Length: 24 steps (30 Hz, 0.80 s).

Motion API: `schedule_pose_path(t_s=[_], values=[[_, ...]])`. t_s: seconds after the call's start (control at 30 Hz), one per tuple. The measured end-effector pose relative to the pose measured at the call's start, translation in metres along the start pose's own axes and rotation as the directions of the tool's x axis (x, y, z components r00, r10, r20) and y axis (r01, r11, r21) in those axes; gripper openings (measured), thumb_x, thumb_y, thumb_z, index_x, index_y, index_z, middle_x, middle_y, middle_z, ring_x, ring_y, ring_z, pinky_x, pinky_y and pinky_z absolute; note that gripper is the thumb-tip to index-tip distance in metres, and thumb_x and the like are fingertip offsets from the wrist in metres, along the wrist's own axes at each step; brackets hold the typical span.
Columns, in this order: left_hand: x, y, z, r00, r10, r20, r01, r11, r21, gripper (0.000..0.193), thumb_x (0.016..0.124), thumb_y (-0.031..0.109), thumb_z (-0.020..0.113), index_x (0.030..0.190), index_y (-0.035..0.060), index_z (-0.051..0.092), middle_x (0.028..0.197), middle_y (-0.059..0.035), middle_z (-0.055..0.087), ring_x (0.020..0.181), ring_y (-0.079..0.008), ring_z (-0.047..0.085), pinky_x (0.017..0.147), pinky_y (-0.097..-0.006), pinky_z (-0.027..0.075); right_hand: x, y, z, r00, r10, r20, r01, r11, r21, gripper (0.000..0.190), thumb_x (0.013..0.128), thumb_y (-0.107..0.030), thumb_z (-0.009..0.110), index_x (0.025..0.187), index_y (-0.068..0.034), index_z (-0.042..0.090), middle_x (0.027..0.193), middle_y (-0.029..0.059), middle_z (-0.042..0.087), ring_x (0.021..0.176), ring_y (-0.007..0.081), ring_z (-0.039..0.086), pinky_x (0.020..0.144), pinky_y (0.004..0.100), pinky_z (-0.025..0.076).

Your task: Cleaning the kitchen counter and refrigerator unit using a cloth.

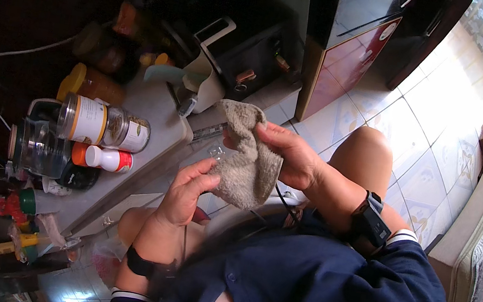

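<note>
A crumpled grey-beige terry cloth [248, 171] is held up in front of my body, between both hands. My left hand [188, 187] pinches its lower left edge between thumb and fingers. On the other side, my right hand [291, 152] grips the cloth's upper right part, thumb on top and some fingers hidden behind the fabric. The cloth hangs in folds, its upper end flopping to the left. A small clear plastic item [216, 152] shows just behind it, too blurred to name.
To the left, a table [144, 107] bears several jars, including a clear spice jar [134, 134], a white bottle [110, 159] and a large glass jar [42, 150]. A white pitcher [203, 81] stands near its corner. A red-fronted cabinet [347, 63] and a mattress [478, 226] are further right.
</note>
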State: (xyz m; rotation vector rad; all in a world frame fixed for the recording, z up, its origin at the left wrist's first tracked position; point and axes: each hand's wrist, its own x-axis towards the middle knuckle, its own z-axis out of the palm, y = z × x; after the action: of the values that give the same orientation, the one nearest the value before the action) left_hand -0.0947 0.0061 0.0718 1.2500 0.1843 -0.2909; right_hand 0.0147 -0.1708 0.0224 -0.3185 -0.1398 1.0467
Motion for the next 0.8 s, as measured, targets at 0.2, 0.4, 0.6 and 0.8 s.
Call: schedule_pose_path(t_s=[0.2, 0.4, 0.6, 0.8], values=[[-0.015, 0.002, -0.015, 0.979, 0.061, -0.195, -0.075, 0.995, -0.064, 0.049, 0.077, 0.020, 0.048, 0.116, -0.0091, 0.047, 0.114, -0.0149, 0.055, 0.107, -0.0229, 0.051, 0.097, -0.0333, 0.034, 0.001, -0.002, 0.002, 0.965, 0.020, -0.260, -0.019, 1.000, 0.007, 0.033, 0.090, -0.025, 0.046, 0.121, -0.013, 0.048, 0.115, 0.0030, 0.055, 0.106, 0.0186, 0.051, 0.093, 0.0395, 0.039], [-0.021, 0.002, -0.017, 0.948, 0.163, -0.272, -0.198, 0.974, -0.107, 0.054, 0.077, 0.024, 0.047, 0.120, -0.0083, 0.044, 0.119, -0.0152, 0.052, 0.111, -0.0244, 0.049, 0.099, -0.0347, 0.032, -0.005, 0.003, 0.003, 0.986, 0.017, -0.164, -0.010, 0.999, 0.047, 0.036, 0.088, -0.021, 0.049, 0.123, -0.010, 0.045, 0.115, 0.0053, 0.054, 0.106, 0.0202, 0.052, 0.095, 0.0426, 0.038], [-0.021, -0.001, -0.020, 0.934, 0.166, -0.317, -0.203, 0.975, -0.087, 0.040, 0.079, 0.018, 0.049, 0.110, -0.0070, 0.051, 0.112, -0.0130, 0.055, 0.103, -0.0203, 0.052, 0.093, -0.0319, 0.036, -0.003, 0.003, 0.006, 0.983, -0.025, -0.180, 0.009, 0.996, -0.089, 0.053, 0.081, -0.013, 0.062, 0.128, -0.009, 0.039, 0.112, 0.0067, 0.054, 0.108, 0.0215, 0.050, 0.094, 0.0408, 0.040], [-0.030, 0.001, -0.023, 0.886, 0.433, -0.168, -0.317, 0.828, 0.462, 0.025, 0.082, 0.009, 0.052, 0.100, -0.0076, 0.056, 0.105, -0.0090, 0.053, 0.096, -0.0132, 0.050, 0.083, -0.0259, 0.039, 0.000, 0.008, 0.004, 0.906, -0.059, -0.420, -0.238, 0.750, -0.617, 0.042, 0.078, -0.012, 0.067, 0.115, -0.002, 0.051, 0.108, 0.0061, 0.055, 0.098, 0.0163, 0.053, 0.084, 0.0277, 0.043]])
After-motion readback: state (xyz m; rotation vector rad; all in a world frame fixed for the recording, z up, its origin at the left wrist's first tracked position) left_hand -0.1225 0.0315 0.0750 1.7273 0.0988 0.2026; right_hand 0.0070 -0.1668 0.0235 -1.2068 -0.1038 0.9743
